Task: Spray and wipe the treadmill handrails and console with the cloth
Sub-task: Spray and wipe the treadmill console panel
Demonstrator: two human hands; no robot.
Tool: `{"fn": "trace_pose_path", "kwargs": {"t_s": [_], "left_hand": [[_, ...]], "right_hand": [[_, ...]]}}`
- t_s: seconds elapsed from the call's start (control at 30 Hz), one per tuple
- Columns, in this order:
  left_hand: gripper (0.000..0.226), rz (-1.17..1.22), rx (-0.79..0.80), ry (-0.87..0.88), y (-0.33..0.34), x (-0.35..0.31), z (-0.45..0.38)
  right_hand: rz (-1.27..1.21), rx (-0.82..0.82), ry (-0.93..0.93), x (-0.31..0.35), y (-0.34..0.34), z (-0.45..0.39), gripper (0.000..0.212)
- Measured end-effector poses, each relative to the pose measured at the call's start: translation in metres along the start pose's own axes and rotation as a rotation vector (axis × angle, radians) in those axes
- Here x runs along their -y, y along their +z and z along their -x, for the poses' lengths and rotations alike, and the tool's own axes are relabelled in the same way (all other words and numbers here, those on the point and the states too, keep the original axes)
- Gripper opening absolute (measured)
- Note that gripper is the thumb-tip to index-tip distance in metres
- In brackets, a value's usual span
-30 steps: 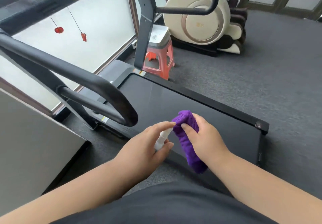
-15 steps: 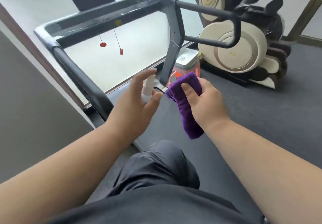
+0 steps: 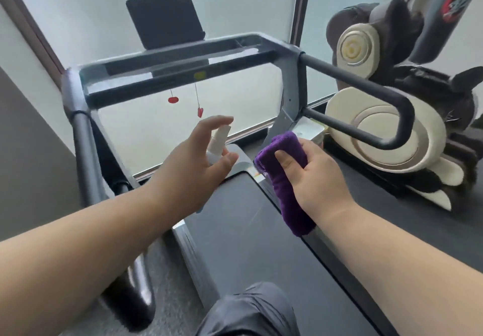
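At the treadmill's left edge the left handrail [image 3: 83, 158] runs down from the corner of the console frame [image 3: 177, 74], a dark tablet [image 3: 164, 20] propped on the frame's top edge. The left hand [image 3: 193, 163] is raised above the belt's [image 3: 243, 220] front-left corner, fingers curled around a small white spray bottle [image 3: 218, 142], the forefinger arched over its cap and the thumb pressed to its side. Just beside it, over the belt's front-right corner, the right hand [image 3: 313, 173] grips a folded purple cloth [image 3: 285, 178], thumb across the front, the cloth's lower end hanging past the wrist. The right handrail [image 3: 366, 84] loops out at the right edge, apart from both hands, before a cream massage chair [image 3: 392, 137].
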State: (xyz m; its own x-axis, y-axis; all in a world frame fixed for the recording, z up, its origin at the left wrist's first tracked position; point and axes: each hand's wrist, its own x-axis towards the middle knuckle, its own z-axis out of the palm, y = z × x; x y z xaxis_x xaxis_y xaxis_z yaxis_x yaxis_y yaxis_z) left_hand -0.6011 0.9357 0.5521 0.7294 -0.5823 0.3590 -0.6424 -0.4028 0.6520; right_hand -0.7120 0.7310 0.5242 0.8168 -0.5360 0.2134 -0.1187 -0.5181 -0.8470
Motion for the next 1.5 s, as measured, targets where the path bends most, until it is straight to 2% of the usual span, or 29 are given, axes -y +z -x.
{"fn": "trace_pose_path", "kwargs": {"t_s": [0.13,0.33,0.5,0.67,0.9,1.13,1.27,1.5], "left_hand": [[0.050,-0.010,-0.035,-0.077,-0.008,0.024,-0.086],[0.051,0.060,-0.060,-0.215,-0.011,0.020,-0.191],[0.050,0.112,-0.067,-0.266,-0.003,-0.007,-0.242],[0.050,0.126,-0.086,-0.330,0.015,-0.018,-0.272],[0.048,0.117,-0.195,-0.404,0.044,-0.043,-0.293],[0.050,0.122,-0.308,-0.478,0.068,-0.070,-0.313],[0.050,0.083,-0.338,-0.494,0.068,-0.063,-0.324],[0.052,0.088,-0.444,-0.534,0.046,-0.016,-0.343]], "right_hand": [[0.021,0.077,-0.051,0.019,0.003,-0.117,0.038],[-0.064,0.135,-0.028,0.045,-0.004,-0.237,0.034],[-0.105,0.229,-0.041,0.050,-0.014,-0.273,0.040],[-0.135,0.314,-0.067,0.047,-0.021,-0.306,0.032],[-0.177,0.477,-0.107,0.033,-0.036,-0.355,0.033],[-0.267,0.635,-0.224,0.023,-0.046,-0.387,0.027],[-0.391,0.714,-0.230,0.019,-0.031,-0.400,0.038],[-0.407,0.831,-0.244,0.037,0.028,-0.431,0.037]]}}
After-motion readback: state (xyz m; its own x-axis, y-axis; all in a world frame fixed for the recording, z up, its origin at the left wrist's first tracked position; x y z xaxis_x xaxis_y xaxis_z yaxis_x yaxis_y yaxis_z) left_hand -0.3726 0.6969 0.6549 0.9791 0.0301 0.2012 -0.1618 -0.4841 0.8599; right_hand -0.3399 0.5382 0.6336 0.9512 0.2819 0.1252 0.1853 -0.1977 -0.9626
